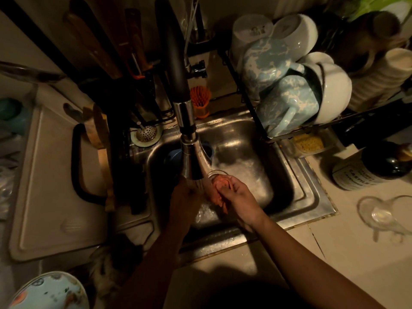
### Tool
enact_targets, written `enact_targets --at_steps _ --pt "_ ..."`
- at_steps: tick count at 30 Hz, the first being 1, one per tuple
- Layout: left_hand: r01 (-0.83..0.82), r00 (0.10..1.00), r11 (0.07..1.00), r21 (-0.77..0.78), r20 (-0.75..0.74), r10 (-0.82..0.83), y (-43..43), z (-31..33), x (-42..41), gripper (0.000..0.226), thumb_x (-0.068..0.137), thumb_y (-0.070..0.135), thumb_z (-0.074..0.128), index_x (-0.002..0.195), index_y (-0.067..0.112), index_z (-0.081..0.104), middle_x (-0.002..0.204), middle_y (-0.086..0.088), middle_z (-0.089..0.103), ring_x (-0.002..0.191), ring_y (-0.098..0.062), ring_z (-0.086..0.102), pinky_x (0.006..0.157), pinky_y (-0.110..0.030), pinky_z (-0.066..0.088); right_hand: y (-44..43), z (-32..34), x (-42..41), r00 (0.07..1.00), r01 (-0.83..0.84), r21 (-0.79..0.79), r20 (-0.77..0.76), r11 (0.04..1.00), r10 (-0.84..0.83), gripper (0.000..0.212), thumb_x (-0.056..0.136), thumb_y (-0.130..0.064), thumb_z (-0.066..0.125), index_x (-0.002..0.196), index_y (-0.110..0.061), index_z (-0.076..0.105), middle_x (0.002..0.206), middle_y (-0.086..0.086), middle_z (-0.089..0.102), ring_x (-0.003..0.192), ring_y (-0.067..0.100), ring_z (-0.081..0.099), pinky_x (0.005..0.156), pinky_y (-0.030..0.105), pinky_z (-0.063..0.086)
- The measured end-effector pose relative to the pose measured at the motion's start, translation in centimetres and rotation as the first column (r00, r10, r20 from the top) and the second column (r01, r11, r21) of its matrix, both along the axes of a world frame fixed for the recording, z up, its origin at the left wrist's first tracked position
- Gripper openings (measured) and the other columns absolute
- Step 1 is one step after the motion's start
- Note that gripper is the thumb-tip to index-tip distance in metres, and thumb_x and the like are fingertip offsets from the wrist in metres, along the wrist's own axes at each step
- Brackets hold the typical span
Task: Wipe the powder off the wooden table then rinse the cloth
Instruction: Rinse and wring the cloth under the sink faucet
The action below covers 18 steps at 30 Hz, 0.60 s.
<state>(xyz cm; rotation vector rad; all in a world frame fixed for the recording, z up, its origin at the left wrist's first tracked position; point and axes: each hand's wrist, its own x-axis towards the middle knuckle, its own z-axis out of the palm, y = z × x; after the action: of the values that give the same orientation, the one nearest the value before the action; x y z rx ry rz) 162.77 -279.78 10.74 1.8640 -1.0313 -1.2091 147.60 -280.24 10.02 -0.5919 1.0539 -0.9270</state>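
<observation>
A bunched orange-pink cloth (217,192) sits between both my hands over the steel sink (296,186), right under the spray head of the pull-down faucet (192,157). My right hand (239,197) grips the cloth from the right with curled fingers. In shadow on the left side of the cloth is my left hand (184,197); its fingers are hard to make out. Water splashes in the basin below the cloth. A clear glass rim (217,173) shows just behind the cloth.
A black dish rack (256,112) with blue mugs and white bowls overhangs the sink's right side. A dark soap bottle (374,168) and a clear spoon rest (383,216) stand on the right counter. A white cutting board (51,197) and knives lie left.
</observation>
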Motion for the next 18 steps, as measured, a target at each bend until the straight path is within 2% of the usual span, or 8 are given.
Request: enact_targets --at_steps 2,3,5,7,10,14,16,18 --pt "0.075 0.997 0.996 0.053 0.013 -0.076 0.1 0.0 -0.1 0.074 0.069 0.063 0.066 0.121 0.01 0.064 0.103 -0.004 0.074 0.094 -0.02 0.071 0.089 -0.048 0.057 0.3 -0.1 -0.3 0.999 -0.018 -0.009 0.048 1.0 0.019 0.022 0.092 -0.001 0.062 0.114 -0.004 0.063 0.101 0.016 0.07 0.088 0.023 0.067 0.081 0.036 0.055" --pt "0.092 0.995 0.993 0.072 -0.053 -0.089 0.3 -0.1 -0.2 0.072 0.067 0.056 0.071 0.122 0.009 0.064 0.103 -0.007 0.074 0.094 -0.022 0.071 0.09 -0.05 0.057 0.4 -0.2 -0.4 0.998 -0.035 -0.026 0.051 0.999 0.036 0.027 0.088 -0.002 0.064 0.115 -0.002 0.063 0.1 0.016 0.07 0.087 0.022 0.067 0.082 0.036 0.056" --pt "0.103 0.968 0.993 0.056 -0.236 -0.087 0.4 -0.2 -0.5 0.047 0.07 0.029 0.078 0.11 0.008 0.068 0.101 -0.013 0.074 0.094 -0.027 0.07 0.09 -0.051 0.056 0.7 -0.4 -0.6 0.995 -0.06 -0.04 0.075 0.997 0.062 0.028 0.087 0.001 0.064 0.115 0.002 0.061 0.097 0.013 0.071 0.083 0.018 0.068 0.079 0.033 0.057" --pt "0.135 0.941 0.991 0.004 -0.312 -0.127 0.3 0.1 -0.6 0.029 0.075 0.001 0.073 0.103 0.001 0.069 0.095 -0.017 0.073 0.086 -0.026 0.07 0.08 -0.04 0.059 0.9 -0.4 -0.9 0.995 -0.075 -0.038 0.06 0.996 0.077 0.022 0.092 0.008 0.057 0.111 0.0 0.063 0.091 0.007 0.073 0.078 0.014 0.069 0.074 0.028 0.058" --pt "0.089 0.959 0.994 -0.063 -0.264 -0.103 0.5 0.5 -0.8 0.031 0.074 -0.019 0.068 0.1 -0.001 0.071 0.092 -0.01 0.076 0.084 -0.016 0.073 0.072 -0.027 0.057 0.6 -0.9 -1.6 0.97 -0.096 -0.111 -0.235 0.989 0.068 0.019 0.095 -0.004 0.062 0.104 -0.018 0.07 0.094 -0.001 0.077 0.089 0.012 0.071 0.087 0.032 0.055" --pt "0.02 0.981 0.995 -0.103 -0.187 -0.039 1.0 0.5 -1.4 0.027 0.082 -0.013 0.067 0.09 0.012 0.074 0.087 -0.005 0.076 0.084 -0.024 0.072 0.075 -0.038 0.06 0.8 -1.0 -1.4 0.895 -0.114 -0.217 -0.446 0.97 0.005 0.012 0.092 -0.015 0.064 0.089 -0.022 0.073 0.084 0.0 0.076 0.085 0.019 0.071 0.09 0.042 0.055" --pt "-0.03 0.995 0.998 -0.048 -0.099 0.025 0.8 -0.6 -1.1 0.02 0.085 0.003 0.07 0.088 0.022 0.075 0.084 -0.003 0.076 0.081 -0.03 0.072 0.074 -0.047 0.061 1.2 -0.5 -0.8 0.87 -0.213 -0.279 -0.49 0.936 0.052 0.01 0.092 -0.017 0.065 0.087 -0.018 0.074 0.08 0.003 0.075 0.08 0.026 0.072 0.083 0.044 0.057" --pt "-0.001 1.0 1.0 -0.022 0.002 0.001 0.6 -2.1 -0.2 0.019 0.083 0.022 0.068 0.1 0.026 0.073 0.094 -0.002 0.075 0.088 -0.029 0.072 0.08 -0.053 0.059 1.2 -0.3 -0.7 0.837 -0.26 -0.302 -0.545 0.917 0.058 0.011 0.092 -0.013 0.066 0.083 -0.011 0.072 0.076 0.006 0.073 0.074 0.028 0.069 0.074 0.044 0.057"
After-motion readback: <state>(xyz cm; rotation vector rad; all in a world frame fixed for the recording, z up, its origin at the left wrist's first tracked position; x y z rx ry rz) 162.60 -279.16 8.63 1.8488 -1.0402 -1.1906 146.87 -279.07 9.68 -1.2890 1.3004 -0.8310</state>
